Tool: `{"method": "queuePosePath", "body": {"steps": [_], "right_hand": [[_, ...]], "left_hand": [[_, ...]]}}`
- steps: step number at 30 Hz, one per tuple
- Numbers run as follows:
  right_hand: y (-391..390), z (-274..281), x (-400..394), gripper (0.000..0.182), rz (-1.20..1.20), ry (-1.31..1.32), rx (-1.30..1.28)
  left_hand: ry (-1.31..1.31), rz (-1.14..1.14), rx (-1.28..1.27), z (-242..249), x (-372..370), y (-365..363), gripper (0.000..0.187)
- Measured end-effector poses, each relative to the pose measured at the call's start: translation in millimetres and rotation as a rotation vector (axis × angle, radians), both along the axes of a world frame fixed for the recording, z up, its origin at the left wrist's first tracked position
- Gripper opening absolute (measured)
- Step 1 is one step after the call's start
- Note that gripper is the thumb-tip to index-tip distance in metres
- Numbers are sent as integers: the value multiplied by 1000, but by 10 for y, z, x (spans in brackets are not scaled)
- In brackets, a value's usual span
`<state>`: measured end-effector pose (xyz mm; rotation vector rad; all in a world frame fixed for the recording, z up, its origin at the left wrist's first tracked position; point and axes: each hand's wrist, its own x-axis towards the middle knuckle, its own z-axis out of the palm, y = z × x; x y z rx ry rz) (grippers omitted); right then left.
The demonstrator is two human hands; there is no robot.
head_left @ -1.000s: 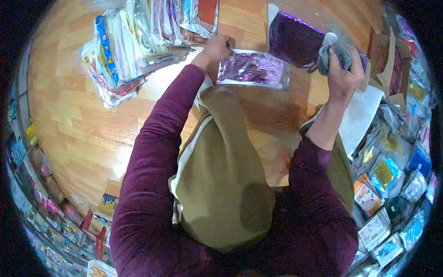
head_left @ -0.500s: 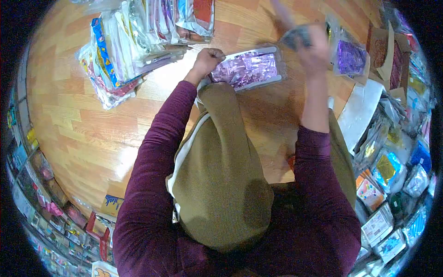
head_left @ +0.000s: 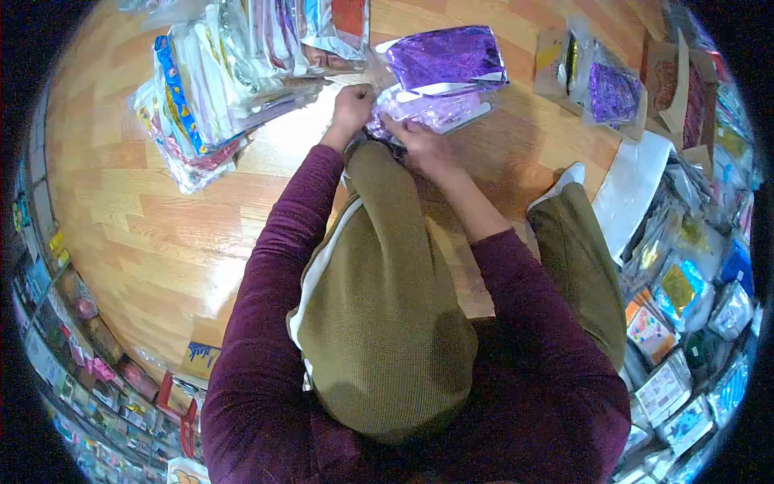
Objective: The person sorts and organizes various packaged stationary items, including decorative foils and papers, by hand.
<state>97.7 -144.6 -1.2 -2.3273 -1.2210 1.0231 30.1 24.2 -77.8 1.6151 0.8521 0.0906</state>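
On the wood floor in front of my raised knee lies a lilac foil packet [head_left: 451, 111] in clear plastic. A deep purple foil packet [head_left: 447, 60] with a white card edge lies over its far side. My left hand [head_left: 351, 109] is closed in a pinch at the near left end of the packets, where clear plastic gathers. Reaching across from the right, my right hand [head_left: 423, 148] has its fingers bent onto the same end of the lilac packet. The exact grip under the fingers is partly hidden.
Stacked plastic-wrapped packets [head_left: 218, 89] fill the floor at the upper left. To the right are another purple packet [head_left: 614, 95], an open cardboard box [head_left: 665, 89] and a white sheet [head_left: 637, 189]. Packaged goods line both sides.
My right hand has come down and left from the upper right to the packets' near end. The deep purple packet now lies over the lilac one. My left hand stays nearly in place.
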Motion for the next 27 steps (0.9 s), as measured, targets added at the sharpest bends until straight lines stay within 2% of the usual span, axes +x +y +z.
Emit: {"method": "queuePosePath", "body": {"steps": [1,4,5,7,12,14,15,16,17,18,20,21,23,27], "right_hand": [[5,16,-57,54,214,-413,87],[-7,-87,-102,54,226,-462,81],[-16,-36,-113,54,222,-460,81],[-63,90,-116,55,186,-307,-177],[-273,186,-46,52,141,-148,-247],[-322,178,34,51,162,-123,-250],[-340,120,88,50,-51,16,44],[-353,58,151,51,-262,160,336],[-291,129,292,53,-258,97,96],[-209,216,458,56,-254,34,-144],[-107,126,744,57,-334,17,-120],[-54,124,837,57,-336,16,-117],[20,143,968,59,-318,-167,48],[106,181,1016,66,-218,-183,-46]], "left_hand": [[53,-20,80,138,12,-15,14],[129,-27,207,200,30,-43,14],[143,-16,253,215,43,-49,14],[189,-20,256,254,64,-57,15],[322,-71,265,380,102,-23,20],[339,-86,207,250,103,32,27],[340,-85,206,190,73,37,27],[171,-26,42,130,27,37,31],[3,33,-119,102,-14,36,37],[12,33,-120,170,-40,34,37],[-4,38,-287,439,-47,36,43],[-19,82,-448,464,-59,53,40],[-26,23,-394,487,-76,89,38],[-15,-81,-368,468,-127,122,37]]}}
